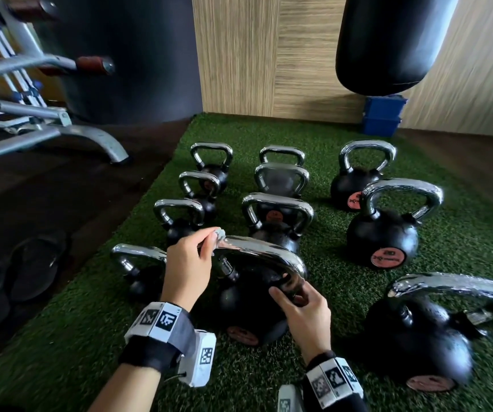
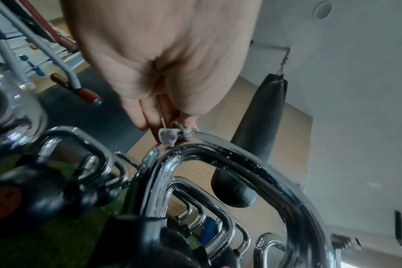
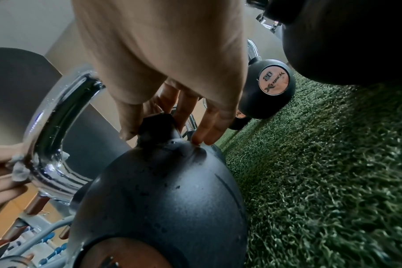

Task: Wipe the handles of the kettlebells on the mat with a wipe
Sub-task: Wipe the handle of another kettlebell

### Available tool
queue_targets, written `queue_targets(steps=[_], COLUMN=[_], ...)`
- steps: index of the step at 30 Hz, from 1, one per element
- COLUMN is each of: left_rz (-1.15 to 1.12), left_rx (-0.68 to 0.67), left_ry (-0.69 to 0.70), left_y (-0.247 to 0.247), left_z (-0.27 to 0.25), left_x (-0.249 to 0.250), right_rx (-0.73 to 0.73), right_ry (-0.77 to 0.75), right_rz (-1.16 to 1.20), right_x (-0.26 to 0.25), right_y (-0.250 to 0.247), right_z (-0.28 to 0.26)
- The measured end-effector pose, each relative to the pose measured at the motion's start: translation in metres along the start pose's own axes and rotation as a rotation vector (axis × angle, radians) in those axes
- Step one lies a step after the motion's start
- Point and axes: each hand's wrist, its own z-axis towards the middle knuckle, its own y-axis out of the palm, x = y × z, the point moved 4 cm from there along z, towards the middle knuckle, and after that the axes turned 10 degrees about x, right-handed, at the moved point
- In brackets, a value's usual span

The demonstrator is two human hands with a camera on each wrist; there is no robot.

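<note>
Several black kettlebells with chrome handles stand on a green turf mat (image 1: 322, 292). The nearest middle kettlebell (image 1: 251, 307) has a wet chrome handle (image 1: 266, 254). My left hand (image 1: 188, 263) pinches a small grey crumpled wipe (image 1: 220, 234) against the left top of that handle; the wipe (image 2: 169, 136) shows on the chrome bend (image 2: 218, 150) in the left wrist view, and at the left edge as the wipe (image 3: 18, 167) in the right wrist view. My right hand (image 1: 298, 307) grips the handle's right base where it meets the ball (image 3: 163, 190), fingers (image 3: 204, 134) touching the black body.
More kettlebells stand behind in rows and a large one (image 1: 423, 337) at the near right. A black punching bag (image 1: 388, 43) hangs at the back right above a blue box (image 1: 383, 115). A grey weight bench (image 1: 46, 126) and dark sandals (image 1: 31, 269) sit on the left floor.
</note>
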Motion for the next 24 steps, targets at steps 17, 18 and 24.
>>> queue_targets(steps=[17, 18, 24], left_rz=[-0.143, -0.116, 0.012], left_rx=[0.030, 0.054, -0.040], left_ry=[-0.268, -0.231, -0.218], left_y=[0.026, 0.027, 0.054], left_z=[-0.065, -0.062, -0.024], left_x=[-0.070, -0.067, -0.053], right_rx=[-0.055, -0.065, -0.172], right_ry=[-0.037, -0.044, -0.190], right_rz=[-0.150, -0.177, -0.362], right_x=[-0.013, -0.015, -0.027], right_y=[-0.010, -0.013, -0.027], right_z=[0.011, 0.011, -0.003])
